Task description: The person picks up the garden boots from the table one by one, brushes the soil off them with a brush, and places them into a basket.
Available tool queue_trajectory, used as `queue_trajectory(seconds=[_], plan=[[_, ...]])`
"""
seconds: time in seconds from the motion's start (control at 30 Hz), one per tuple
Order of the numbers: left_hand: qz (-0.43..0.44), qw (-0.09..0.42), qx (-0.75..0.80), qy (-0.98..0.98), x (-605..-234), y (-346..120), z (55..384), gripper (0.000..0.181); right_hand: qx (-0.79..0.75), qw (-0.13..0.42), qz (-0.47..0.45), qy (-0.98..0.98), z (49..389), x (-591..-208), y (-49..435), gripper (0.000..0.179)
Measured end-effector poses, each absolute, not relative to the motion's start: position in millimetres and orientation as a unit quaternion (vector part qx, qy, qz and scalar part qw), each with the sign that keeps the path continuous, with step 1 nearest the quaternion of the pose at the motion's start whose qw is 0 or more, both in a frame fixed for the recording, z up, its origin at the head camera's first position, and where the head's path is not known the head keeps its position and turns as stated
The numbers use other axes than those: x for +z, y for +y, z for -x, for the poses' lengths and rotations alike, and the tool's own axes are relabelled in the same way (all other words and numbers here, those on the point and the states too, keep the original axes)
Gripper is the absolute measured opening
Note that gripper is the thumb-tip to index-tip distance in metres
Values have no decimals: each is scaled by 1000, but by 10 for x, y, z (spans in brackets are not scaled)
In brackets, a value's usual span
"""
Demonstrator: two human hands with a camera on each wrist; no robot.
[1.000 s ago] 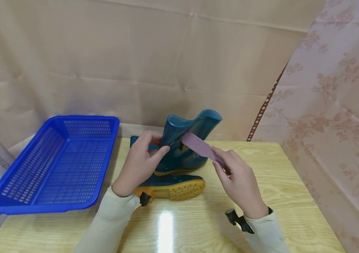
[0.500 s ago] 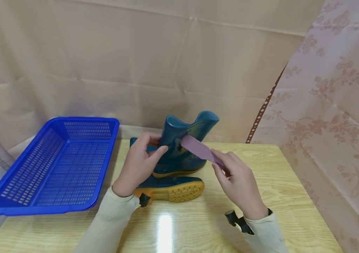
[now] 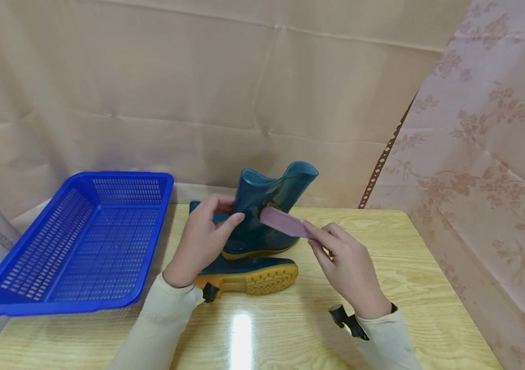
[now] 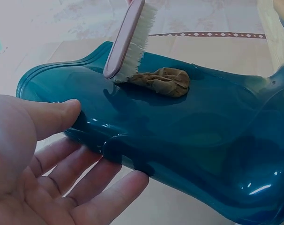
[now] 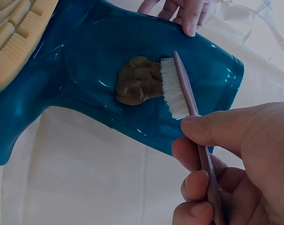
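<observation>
A dark teal rubber boot stands upright on the table, its top opening pinched inward. My left hand holds the left side of its shaft, thumb in front and fingers at the edge. In my right hand is the handle of a pink scrubbing brush, gripped between thumb and fingers. Its white bristles touch a brown, mud-like lump stuck on the boot's shaft. Closer to me a second rubber boot lies on its side, its yellow treaded sole facing me.
A blue perforated plastic basket stands at the left of the wooden table. Behind the table hangs a beige cloth. A pink floral cloth hangs along the right side.
The brush has moved down the boot's shaft and tilted flatter, with my right hand following slightly. The upright boot has shifted a little to the left in view. My left hand keeps its hold.
</observation>
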State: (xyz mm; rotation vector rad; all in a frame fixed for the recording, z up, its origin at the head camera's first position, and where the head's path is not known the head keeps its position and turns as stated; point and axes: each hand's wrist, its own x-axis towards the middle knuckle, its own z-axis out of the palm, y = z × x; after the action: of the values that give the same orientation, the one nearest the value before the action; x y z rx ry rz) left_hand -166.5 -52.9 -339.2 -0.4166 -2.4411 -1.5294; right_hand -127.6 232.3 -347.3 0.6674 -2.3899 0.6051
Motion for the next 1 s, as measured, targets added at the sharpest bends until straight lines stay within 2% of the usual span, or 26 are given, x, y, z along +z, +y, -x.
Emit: queue_trajectory(seconds=[0.43, 1.0], plan=[[153, 114, -535, -823, -3394, -523, 1645, 27, 260, 294, -289, -873, 1261, -3450, 2319, 42], [150, 114, -520, -833, -3393, -515, 1659, 27, 228, 268, -224, -909, 1239, -3434, 2364, 42]])
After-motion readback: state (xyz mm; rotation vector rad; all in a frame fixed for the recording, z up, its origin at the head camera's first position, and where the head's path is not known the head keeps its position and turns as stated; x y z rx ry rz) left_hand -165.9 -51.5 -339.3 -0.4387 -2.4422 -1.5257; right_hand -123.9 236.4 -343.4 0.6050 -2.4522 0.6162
